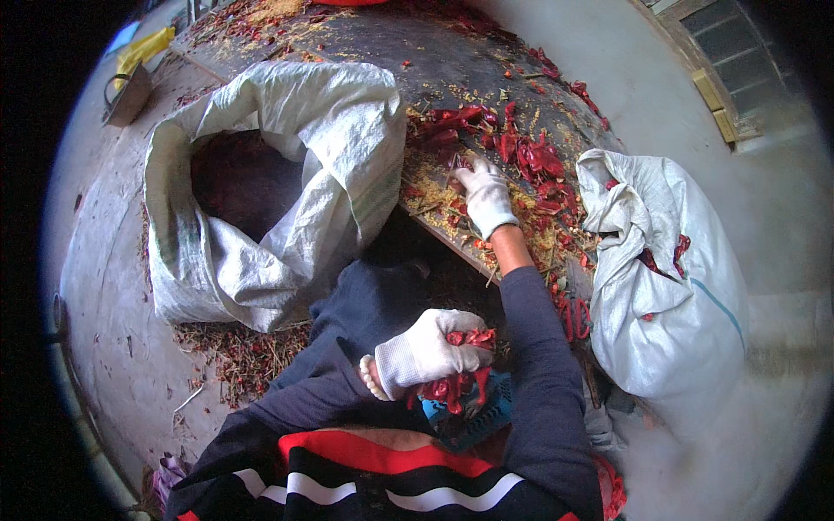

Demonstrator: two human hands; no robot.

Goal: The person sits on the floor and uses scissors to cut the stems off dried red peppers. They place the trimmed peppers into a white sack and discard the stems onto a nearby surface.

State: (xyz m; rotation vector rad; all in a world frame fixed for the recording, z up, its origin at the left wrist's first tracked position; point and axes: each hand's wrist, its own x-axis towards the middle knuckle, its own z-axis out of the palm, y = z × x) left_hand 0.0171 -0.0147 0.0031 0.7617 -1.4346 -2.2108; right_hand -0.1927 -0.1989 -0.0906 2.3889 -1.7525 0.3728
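My left hand (430,346), in a white knit glove with a pale bead bracelet at the wrist, is closed around a bunch of dried red chili peppers (449,393) just above my lap. Farther forward, my right hand (487,195), also gloved in white, rests on a dark tabletop (449,78). Its fingertips touch dark red chili pods; whether they grip one is unclear. Around that hand lie more red chili peppers (537,159) among loose yellow seeds (427,189) and stem bits.
A white woven sack (352,143) stands at left with its mouth rolled back, dark inside. Another white woven sack (690,325), bulging with red pods showing, leans at right. Chili debris (247,365) covers part of the floor. A handled basket (128,98) sits at far left.
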